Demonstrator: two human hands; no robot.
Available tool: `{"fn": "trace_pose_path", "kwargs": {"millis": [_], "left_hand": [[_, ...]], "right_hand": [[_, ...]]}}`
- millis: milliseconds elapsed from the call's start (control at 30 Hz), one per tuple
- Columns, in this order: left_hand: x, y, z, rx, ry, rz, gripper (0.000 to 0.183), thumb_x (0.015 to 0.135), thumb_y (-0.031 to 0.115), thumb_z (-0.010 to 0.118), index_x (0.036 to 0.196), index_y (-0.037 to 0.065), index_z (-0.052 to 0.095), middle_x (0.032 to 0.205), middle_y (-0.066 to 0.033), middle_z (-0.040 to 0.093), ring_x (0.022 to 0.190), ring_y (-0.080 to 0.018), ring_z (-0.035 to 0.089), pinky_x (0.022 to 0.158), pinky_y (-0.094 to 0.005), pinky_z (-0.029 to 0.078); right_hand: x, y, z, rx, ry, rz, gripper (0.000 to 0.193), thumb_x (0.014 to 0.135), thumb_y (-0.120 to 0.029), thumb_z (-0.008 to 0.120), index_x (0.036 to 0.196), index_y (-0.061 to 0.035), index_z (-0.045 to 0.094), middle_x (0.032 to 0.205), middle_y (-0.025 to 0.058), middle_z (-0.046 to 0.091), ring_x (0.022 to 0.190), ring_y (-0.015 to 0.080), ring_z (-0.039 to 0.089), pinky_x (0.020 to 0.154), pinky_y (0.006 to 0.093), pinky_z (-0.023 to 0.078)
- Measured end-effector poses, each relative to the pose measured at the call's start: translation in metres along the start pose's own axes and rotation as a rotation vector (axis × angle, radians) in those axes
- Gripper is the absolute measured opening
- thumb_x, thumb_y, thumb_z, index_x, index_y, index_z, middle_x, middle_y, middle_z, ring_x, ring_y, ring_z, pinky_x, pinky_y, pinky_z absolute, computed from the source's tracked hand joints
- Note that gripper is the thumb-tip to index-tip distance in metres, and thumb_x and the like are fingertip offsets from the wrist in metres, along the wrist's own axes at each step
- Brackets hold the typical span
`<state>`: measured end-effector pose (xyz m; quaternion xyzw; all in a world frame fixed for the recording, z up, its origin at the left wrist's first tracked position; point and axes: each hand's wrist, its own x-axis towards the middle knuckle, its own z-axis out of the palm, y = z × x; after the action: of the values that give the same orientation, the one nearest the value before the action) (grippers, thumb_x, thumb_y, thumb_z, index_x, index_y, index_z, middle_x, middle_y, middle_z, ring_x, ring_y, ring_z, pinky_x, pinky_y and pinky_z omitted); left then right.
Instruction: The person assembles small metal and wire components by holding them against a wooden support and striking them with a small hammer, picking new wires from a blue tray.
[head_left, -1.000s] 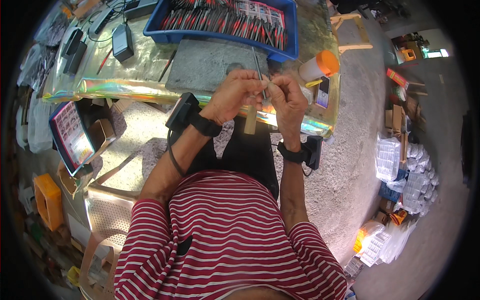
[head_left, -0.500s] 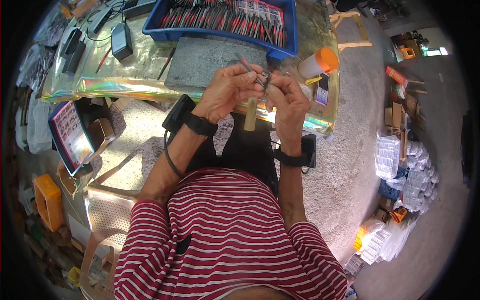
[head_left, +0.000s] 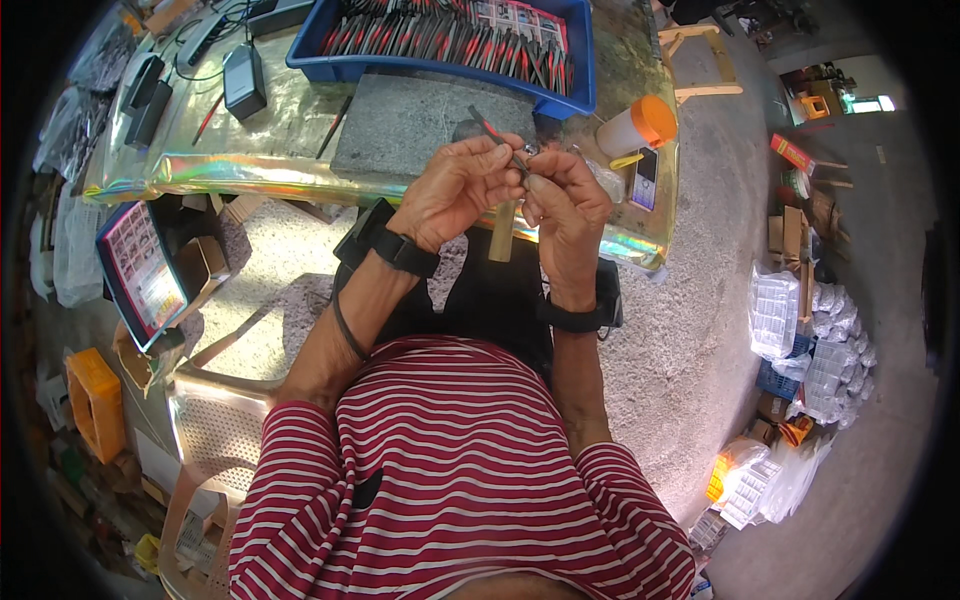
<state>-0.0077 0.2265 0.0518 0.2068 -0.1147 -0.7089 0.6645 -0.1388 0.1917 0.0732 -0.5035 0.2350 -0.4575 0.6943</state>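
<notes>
My left hand [head_left: 455, 190] is closed on a slim black and red pen-shaped tool [head_left: 483, 123], its upper end slanting up to the left. The fingers of my right hand [head_left: 568, 205] pinch together at the tool's lower end, whose tip they hide. Both hands are in front of a grey stone slab [head_left: 400, 125] at the table's near edge. Just below the fingers, a flat wooden handle [head_left: 502, 235] juts out over that edge; its other end is covered by my hands. Behind the slab, a blue tray [head_left: 345, 68] holds several similar black and red tools.
A jar with an orange lid [head_left: 654, 122] stands right of my hands, beside a phone-like device [head_left: 645, 182]. Left on the table are a black box [head_left: 243, 82] with cables and two loose slim tools. A plastic chair [head_left: 215, 425] and an orange crate [head_left: 95, 405] are lower left.
My right hand has shifted slightly left and closer to my left hand. The tool has tilted a little, and both hands still hold it.
</notes>
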Motion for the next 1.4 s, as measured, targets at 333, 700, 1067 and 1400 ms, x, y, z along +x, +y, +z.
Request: {"fn": "trace_pose_path", "kwargs": {"millis": [333, 700, 1067, 1400], "left_hand": [[0.004, -0.002, -0.005, 0.047, -0.037, 0.055, 0.017, 0.083, 0.008, 0.049, 0.097, -0.001, 0.051, 0.083, -0.0078, 0.058, 0.068, -0.0120, 0.058, 0.064, -0.0237, 0.051], [0.004, -0.001, 0.005, 0.336, -0.019, 0.176, 0.009, 0.081, 0.002, 0.047, 0.088, 0.001, 0.053, 0.080, -0.0092, 0.058, 0.064, -0.0128, 0.056, 0.061, -0.0249, 0.048], [0.004, 0.001, 0.002, 0.632, 0.132, 0.197, 0.013, 0.080, 0.012, 0.055, 0.088, 0.001, 0.053, 0.072, -0.0058, 0.058, 0.059, -0.0108, 0.057, 0.054, -0.0211, 0.049], [0.014, 0.001, -0.013, 0.756, 0.141, 0.425, 0.006, 0.080, 0.006, 0.051, 0.082, 0.000, 0.052, 0.066, -0.0031, 0.055, 0.053, -0.0062, 0.051, 0.048, -0.0178, 0.042]], "right_hand": [[-0.001, 0.004, 0.003, -0.143, 0.072, -0.037, 0.011, 0.074, 0.004, 0.050, 0.085, 0.0031, 0.051, 0.070, 0.0032, 0.053, 0.049, 0.0025, 0.041, 0.043, 0.0162, 0.033], [-0.005, 0.015, 0.001, -0.487, 0.153, -0.190, 0.011, 0.072, 0.007, 0.045, 0.081, -0.0008, 0.045, 0.067, -0.0011, 0.044, 0.053, 0.0023, 0.041, 0.046, 0.0164, 0.033], [-0.004, 0.026, -0.002, -0.593, 0.164, -0.228, 0.013, 0.074, 0.007, 0.048, 0.085, 0.0002, 0.046, 0.075, 0.0005, 0.048, 0.065, 0.0039, 0.048, 0.056, 0.0165, 0.039], [0.003, 0.032, 0.001, -0.302, 0.151, 0.002, 0.015, 0.074, 0.000, 0.047, 0.089, 0.0018, 0.046, 0.081, 0.0069, 0.053, 0.060, 0.0054, 0.046, 0.051, 0.0180, 0.038]]}}
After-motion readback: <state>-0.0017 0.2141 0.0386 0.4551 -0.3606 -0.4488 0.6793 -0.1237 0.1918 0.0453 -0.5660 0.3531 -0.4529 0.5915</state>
